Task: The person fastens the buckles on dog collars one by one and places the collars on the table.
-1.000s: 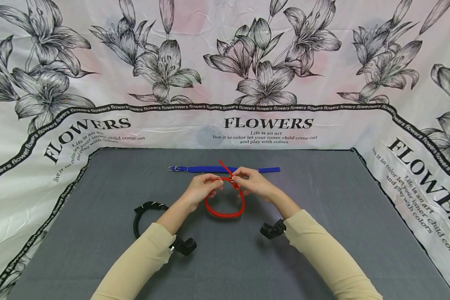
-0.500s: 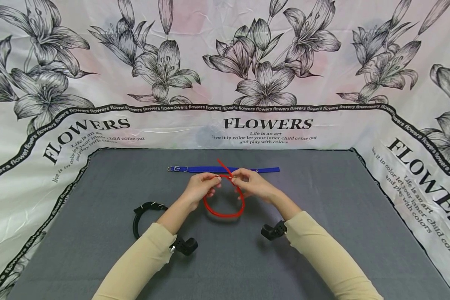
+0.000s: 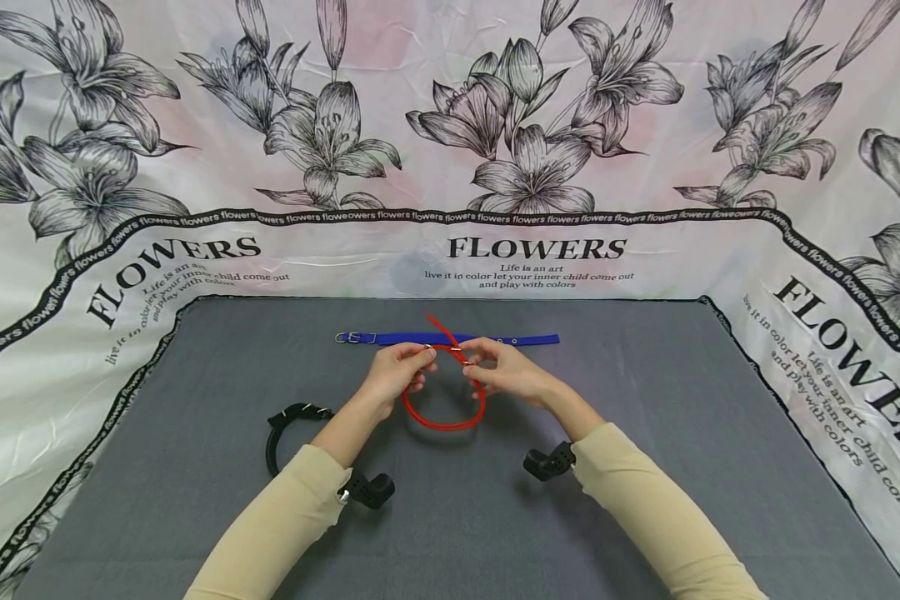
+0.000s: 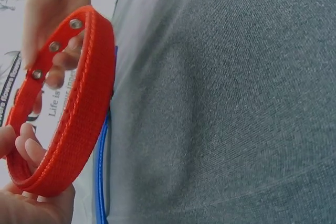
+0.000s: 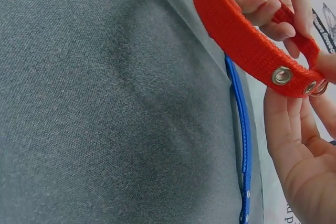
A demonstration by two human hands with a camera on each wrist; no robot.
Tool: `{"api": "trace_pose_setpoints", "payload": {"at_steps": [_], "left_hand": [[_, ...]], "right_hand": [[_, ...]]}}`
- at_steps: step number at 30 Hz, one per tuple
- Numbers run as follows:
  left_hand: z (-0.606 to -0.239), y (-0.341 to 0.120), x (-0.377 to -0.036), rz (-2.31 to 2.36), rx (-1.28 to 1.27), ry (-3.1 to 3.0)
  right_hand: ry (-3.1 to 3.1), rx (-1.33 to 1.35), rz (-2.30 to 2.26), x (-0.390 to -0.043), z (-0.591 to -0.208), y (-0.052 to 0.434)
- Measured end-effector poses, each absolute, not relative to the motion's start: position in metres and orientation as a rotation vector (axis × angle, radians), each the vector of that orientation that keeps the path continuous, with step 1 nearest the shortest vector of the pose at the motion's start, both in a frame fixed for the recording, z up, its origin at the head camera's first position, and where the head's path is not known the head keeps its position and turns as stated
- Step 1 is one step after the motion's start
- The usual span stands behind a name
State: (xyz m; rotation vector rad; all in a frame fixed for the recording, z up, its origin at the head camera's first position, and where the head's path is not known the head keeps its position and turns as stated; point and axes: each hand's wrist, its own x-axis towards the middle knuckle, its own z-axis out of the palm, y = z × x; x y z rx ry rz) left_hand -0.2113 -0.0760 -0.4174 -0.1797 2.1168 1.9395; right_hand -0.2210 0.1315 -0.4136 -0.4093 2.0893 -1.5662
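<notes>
Both hands hold up a red webbing collar, bent round into a loop above the table. Metal eyelets run along its strap, and its loose end sticks up past the hands in the head view. My left hand pinches the loop's left side between thumb and fingers. On the buckle side, my right hand grips the strap where its ends overlap. In the right wrist view the fingers of the right hand lie under the eyelets, with a metal ring beside the thumb.
A blue collar lies flat and straight behind the hands, its buckle to the left. Left of the left forearm, a black collar rests curled, partly hidden by the arm. Grey cloth covers the table, and a flower-printed sheet hangs behind.
The red collar and both hands have shifted slightly up and left. The right fingers have slid down along the overlap, so more metal shows there, and the loose end reaches further left.
</notes>
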Motion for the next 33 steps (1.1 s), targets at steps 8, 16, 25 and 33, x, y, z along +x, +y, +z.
{"api": "trace_pose_setpoints", "payload": {"at_steps": [8, 16, 25, 33], "left_hand": [[-0.417, -0.080, -0.213, 1.947, -0.173, 2.127], [-0.417, -0.081, -0.213, 1.908, -0.156, 2.135], [-0.416, -0.078, -0.211, 1.814, -0.071, 2.145], [-0.421, -0.072, -0.210, 1.713, 0.026, 2.187]], "right_hand": [[2.098, -0.435, -1.541, -0.221, -0.417, 0.131], [2.129, -0.435, -1.514, -0.221, -0.415, 0.132], [2.199, -0.382, -1.606, -0.222, -0.409, 0.130], [2.245, -0.326, -1.669, -0.223, -0.401, 0.125]]}}
